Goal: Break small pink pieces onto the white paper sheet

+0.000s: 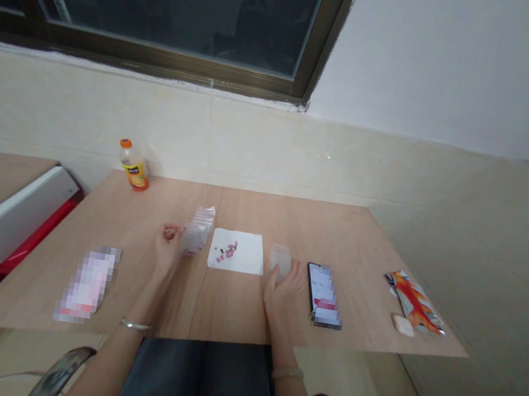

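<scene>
My left hand [167, 244] is curled at the edge of a pile of small clear plastic bags with pink print [198, 231], and its fingertips seem to pinch the nearest bag. My right hand [283, 293] holds the lower edge of a small clear plastic bag [279, 261]. Between my hands lies a white paper sheet [237, 251] scattered with small pink and dark bits. A smartphone [324, 296] with a blurred screen lies just right of my right hand.
A blurred flat package [88, 283] lies on the wooden table [243, 204] at left. An orange-capped juice bottle [134, 166] lies at the back. An orange printed packet [416, 304] and a white bar [403, 325] sit at right. A red-and-white object [12, 217] stands beyond the left edge.
</scene>
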The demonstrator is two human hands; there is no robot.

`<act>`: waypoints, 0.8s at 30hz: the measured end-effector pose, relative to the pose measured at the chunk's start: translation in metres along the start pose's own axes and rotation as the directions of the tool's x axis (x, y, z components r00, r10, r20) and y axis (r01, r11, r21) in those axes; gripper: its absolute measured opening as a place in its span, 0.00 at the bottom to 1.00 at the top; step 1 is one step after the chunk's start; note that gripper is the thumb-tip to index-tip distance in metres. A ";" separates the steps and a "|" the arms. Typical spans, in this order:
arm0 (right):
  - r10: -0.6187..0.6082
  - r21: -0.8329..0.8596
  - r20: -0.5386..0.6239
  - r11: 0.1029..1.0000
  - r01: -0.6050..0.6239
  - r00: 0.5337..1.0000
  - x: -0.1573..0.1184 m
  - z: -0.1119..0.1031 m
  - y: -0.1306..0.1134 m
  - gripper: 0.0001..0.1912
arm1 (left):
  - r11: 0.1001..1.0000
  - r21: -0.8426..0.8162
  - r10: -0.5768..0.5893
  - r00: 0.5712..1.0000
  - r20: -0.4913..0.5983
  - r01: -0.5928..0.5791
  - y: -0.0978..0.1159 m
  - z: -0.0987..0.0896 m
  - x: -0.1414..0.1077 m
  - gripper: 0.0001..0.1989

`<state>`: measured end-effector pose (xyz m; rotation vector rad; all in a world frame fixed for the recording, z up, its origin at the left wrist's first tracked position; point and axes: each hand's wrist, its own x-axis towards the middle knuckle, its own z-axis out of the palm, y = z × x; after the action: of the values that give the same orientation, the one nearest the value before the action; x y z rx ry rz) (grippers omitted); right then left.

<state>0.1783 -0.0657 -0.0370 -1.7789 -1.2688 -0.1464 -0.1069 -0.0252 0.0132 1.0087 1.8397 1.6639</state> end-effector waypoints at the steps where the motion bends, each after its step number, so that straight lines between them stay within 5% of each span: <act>1: 0.020 0.049 0.021 0.999 -0.021 1.000 0.000 -0.001 -0.003 0.26 | 0.999 -0.034 0.005 1.000 0.018 -0.005 0.006 -0.004 -0.003 0.12; 5: 0.041 0.402 0.319 0.899 -0.174 0.947 0.003 -0.008 -0.040 0.17 | 0.991 -0.133 0.035 0.993 0.112 -0.020 0.039 -0.013 -0.024 0.17; 6: 0.029 0.498 0.438 0.824 -0.270 0.898 0.003 -0.011 -0.054 0.16 | 0.984 -0.177 0.043 0.983 0.179 -0.011 0.048 -0.012 -0.032 0.18; 9: -0.084 0.577 0.757 0.553 -0.602 0.648 0.003 -0.021 -0.096 0.17 | 0.975 -0.223 0.077 0.956 0.282 -0.013 0.071 -0.009 -0.060 0.16; 12: -0.127 0.502 0.863 0.330 -0.799 0.490 0.002 -0.035 -0.125 0.19 | 0.982 -0.185 0.103 0.915 0.389 -0.032 0.083 -0.010 -0.084 0.12; 15: -0.144 0.454 0.890 0.184 -0.872 0.433 0.004 -0.049 -0.135 0.20 | 0.986 -0.155 0.126 0.883 0.452 -0.061 0.086 -0.016 -0.097 0.10; 19: -0.190 0.394 0.911 0.132 -0.909 0.367 0.009 -0.064 -0.135 0.19 | 0.985 -0.119 0.170 0.840 0.516 -0.126 0.087 -0.025 -0.104 0.10; 24: -0.140 0.390 0.916 0.086 -0.917 0.377 0.010 -0.071 -0.131 0.17 | 0.988 -0.089 0.153 0.772 0.617 -0.124 0.090 -0.026 -0.109 0.13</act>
<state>0.1053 -0.1038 0.0880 -0.8542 -0.7353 1.8154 -0.0392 -0.1257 0.0900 1.4887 1.2991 1.2133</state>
